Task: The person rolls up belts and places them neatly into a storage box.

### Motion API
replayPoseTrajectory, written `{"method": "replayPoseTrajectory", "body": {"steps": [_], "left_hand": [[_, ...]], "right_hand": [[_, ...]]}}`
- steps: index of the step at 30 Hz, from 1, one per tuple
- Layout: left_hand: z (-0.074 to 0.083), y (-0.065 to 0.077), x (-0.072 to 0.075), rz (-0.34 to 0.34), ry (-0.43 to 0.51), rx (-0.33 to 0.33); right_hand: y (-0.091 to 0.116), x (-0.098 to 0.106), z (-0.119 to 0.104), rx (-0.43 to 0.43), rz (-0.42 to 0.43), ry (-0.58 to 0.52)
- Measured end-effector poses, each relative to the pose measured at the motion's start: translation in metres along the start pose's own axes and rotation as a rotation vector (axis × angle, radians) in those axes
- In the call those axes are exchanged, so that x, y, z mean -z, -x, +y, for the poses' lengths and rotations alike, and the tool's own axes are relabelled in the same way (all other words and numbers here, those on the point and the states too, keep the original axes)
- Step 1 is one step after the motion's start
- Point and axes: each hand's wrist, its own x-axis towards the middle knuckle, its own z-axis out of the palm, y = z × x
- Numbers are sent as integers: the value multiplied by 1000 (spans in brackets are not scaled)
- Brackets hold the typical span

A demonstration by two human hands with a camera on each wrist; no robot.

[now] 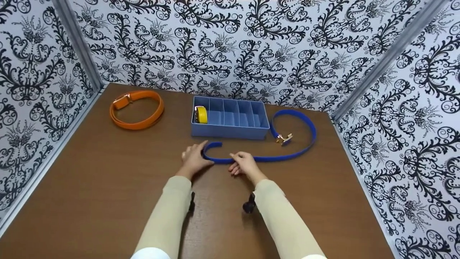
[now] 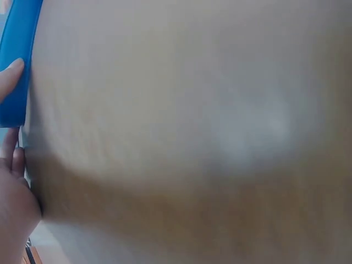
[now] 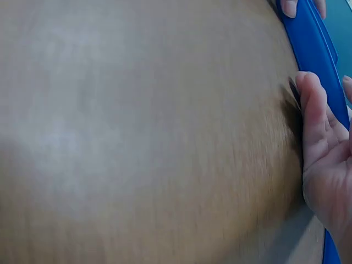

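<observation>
A long blue belt (image 1: 276, 158) with a gold-coloured buckle (image 1: 284, 138) lies across the table, its plain end bent back in a hook. At that bend the left hand (image 1: 194, 158) holds the strap between thumb and fingers. A short way to the right, the right hand (image 1: 246, 165) pinches the same strap between thumb and forefinger, its other fingers curled below. In the right wrist view, the blue strap (image 3: 313, 44) runs beyond the right hand (image 3: 330, 165). The left wrist view catches only part of the left hand (image 2: 16, 192) beside the strap (image 2: 19, 33).
Behind the hands stands a blue-grey box (image 1: 230, 131) with several compartments. A rolled yellow belt (image 1: 202, 115) sits in its leftmost one. An orange belt (image 1: 138, 125) lies looped at the back left. Patterned walls (image 1: 230, 46) border the brown table (image 1: 107, 187).
</observation>
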Motion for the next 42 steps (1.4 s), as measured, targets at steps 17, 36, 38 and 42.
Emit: {"method": "replayPoseTrajectory", "body": {"steps": [17, 36, 38, 42], "left_hand": [[6, 2, 4, -46, -104, -61], [4, 4, 0, 48, 37, -33], [4, 4, 1, 32, 38, -28], [4, 2, 0, -4, 26, -7]], "right_hand": [[4, -11, -5, -16, -269, -18], [2, -22, -7, -40, -260, -25], [2, -22, -8, -45, -282, -1], [2, -21, -9, -60, -326, 42]]}}
